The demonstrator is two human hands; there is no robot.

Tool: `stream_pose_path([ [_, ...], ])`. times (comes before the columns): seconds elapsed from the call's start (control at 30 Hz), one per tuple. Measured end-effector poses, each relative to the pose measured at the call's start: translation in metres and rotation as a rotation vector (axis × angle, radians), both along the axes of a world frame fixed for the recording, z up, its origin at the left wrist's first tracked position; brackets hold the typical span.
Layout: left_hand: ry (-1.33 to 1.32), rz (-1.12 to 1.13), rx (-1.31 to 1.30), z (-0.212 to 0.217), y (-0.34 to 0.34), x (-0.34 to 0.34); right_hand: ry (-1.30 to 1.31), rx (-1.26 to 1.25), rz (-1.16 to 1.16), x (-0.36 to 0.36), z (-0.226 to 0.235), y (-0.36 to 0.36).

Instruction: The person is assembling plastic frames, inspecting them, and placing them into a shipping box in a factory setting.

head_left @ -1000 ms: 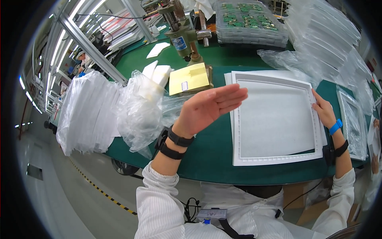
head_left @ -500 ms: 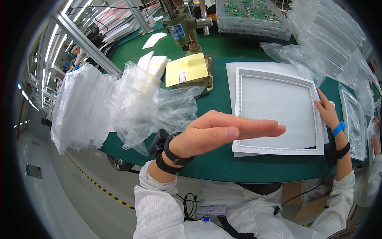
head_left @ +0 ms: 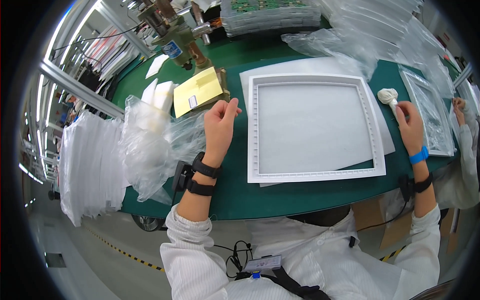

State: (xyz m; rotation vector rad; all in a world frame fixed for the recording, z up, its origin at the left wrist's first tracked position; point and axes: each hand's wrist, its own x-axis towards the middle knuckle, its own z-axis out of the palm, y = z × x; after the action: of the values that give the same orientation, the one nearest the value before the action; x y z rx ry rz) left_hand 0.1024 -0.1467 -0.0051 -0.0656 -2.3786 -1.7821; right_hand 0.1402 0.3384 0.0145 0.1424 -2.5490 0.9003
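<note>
A white rectangular plastic frame (head_left: 320,176) lies flat on white foam sheeting (head_left: 300,66), with small ribs along its inner edge. Left of the frame, my left hand (head_left: 220,127) hovers with fingers curled in and thumb up; nothing shows in it. To the right, my right hand (head_left: 411,129) pinches the lower end of a white cloth-wrapped dabber (head_left: 387,96), its rounded head pointing away from me. The frame is touched by neither hand.
Crumpled clear bags (head_left: 150,145) and wrapped white stacks (head_left: 90,165) stand left. Behind them are a green press (head_left: 182,47) and a yellow paper (head_left: 197,92). Trays of circuit boards (head_left: 270,20) stand at the back. A bagged frame (head_left: 430,115) and another person's hand (head_left: 458,110) are right.
My left hand has drawn back left from over the frame and curled its fingers. My right hand has let go of the frame's right edge and taken hold of the dabber. The view has shifted.
</note>
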Motion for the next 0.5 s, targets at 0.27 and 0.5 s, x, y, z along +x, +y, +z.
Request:
stream_pose_path([
  [0.27,0.197,-0.135,-0.124,-0.029,0.024,-0.012,-0.089,0.461,-0.201,0.052,-0.030,0.060],
  [0.5,0.187,-0.111,-0.143,-0.025,0.025,-0.007,-0.150,0.033,-0.052,0.029,0.033,-0.002],
])
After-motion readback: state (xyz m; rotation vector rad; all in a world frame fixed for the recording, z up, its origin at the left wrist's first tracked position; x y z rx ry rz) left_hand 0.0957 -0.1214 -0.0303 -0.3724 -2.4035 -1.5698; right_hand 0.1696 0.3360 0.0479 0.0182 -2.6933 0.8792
